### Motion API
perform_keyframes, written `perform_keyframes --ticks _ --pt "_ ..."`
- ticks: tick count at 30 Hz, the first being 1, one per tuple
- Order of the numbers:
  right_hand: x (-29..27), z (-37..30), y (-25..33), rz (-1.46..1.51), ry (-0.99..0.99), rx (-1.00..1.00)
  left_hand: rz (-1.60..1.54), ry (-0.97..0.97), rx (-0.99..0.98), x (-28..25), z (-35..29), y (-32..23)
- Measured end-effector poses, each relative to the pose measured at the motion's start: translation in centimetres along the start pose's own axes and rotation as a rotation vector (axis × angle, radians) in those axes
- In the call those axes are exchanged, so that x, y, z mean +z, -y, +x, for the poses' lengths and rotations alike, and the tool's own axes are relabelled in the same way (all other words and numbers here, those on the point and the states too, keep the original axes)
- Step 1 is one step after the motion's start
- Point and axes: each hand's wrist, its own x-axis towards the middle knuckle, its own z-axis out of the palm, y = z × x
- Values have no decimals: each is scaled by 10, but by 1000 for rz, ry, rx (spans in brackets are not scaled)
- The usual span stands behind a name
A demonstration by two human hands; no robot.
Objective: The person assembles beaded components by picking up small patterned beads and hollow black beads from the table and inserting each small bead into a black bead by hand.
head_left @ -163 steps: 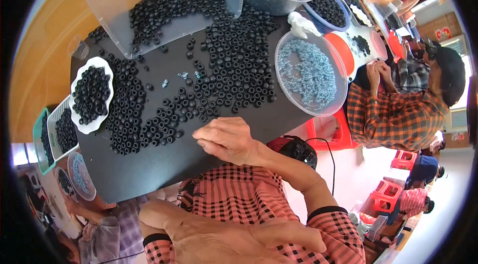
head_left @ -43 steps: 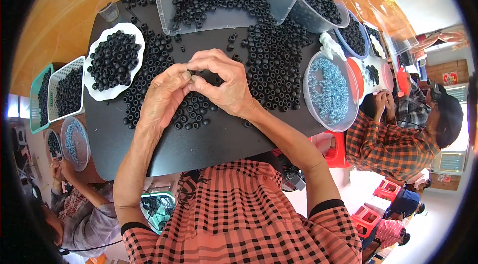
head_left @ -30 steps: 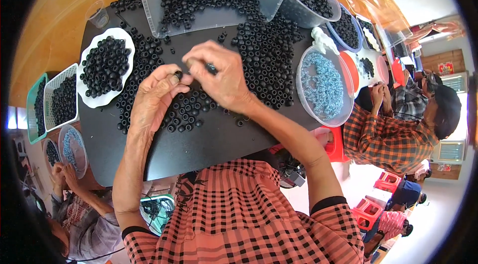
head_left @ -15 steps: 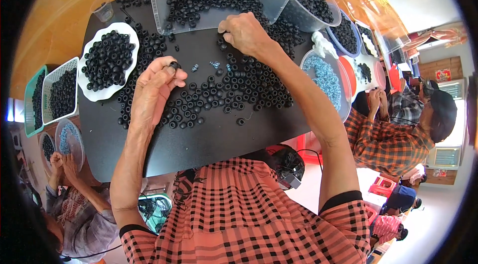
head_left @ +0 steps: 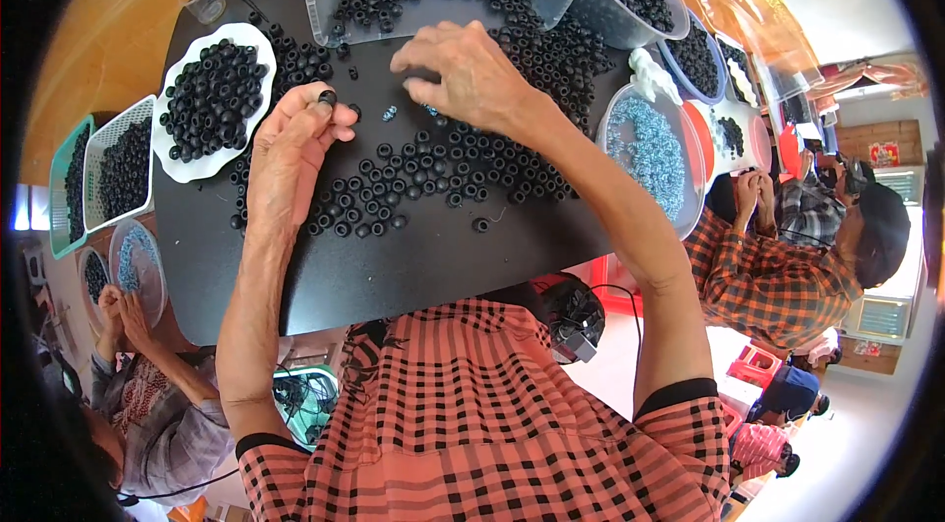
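My left hand (head_left: 287, 153) pinches a black bead (head_left: 327, 98) between thumb and fingertips, left of the table's middle. A second black bead (head_left: 355, 112) shows just beside those fingertips; whether it is held cannot be told. My right hand (head_left: 468, 74) hovers palm down over the table, thumb and fingers apart, with nothing seen in it. Just below its thumb lie small blue pieces (head_left: 390, 113), partly covered by the hand. Loose black beads (head_left: 413, 168) are spread between and around both hands on the dark table (head_left: 394, 281).
A clear plastic bin (head_left: 313, 0) of beads tips toward me at the far side. At left stand a white scalloped plate (head_left: 187, 168) and a white basket (head_left: 118, 223). A tub of blue pieces (head_left: 645, 158) sits right. Co-workers (head_left: 787, 266) sit on both sides.
My right hand has shifted left and its fingers have spread, now over some of the blue pieces. My left hand keeps its bead, fingertips slightly higher. The view has shifted slightly.
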Motion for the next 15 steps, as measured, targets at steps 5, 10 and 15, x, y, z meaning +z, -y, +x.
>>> perform_keyframes --ticks 5,10,15 --pt "9 -7 3 -27 222 56 24 20 -14 2 0 -1" --pt "11 0 -10 285 -13 139 5 27 -2 3 0 1" --pt "0 -5 -11 480 -98 341 7 16 -7 3 -1 0"
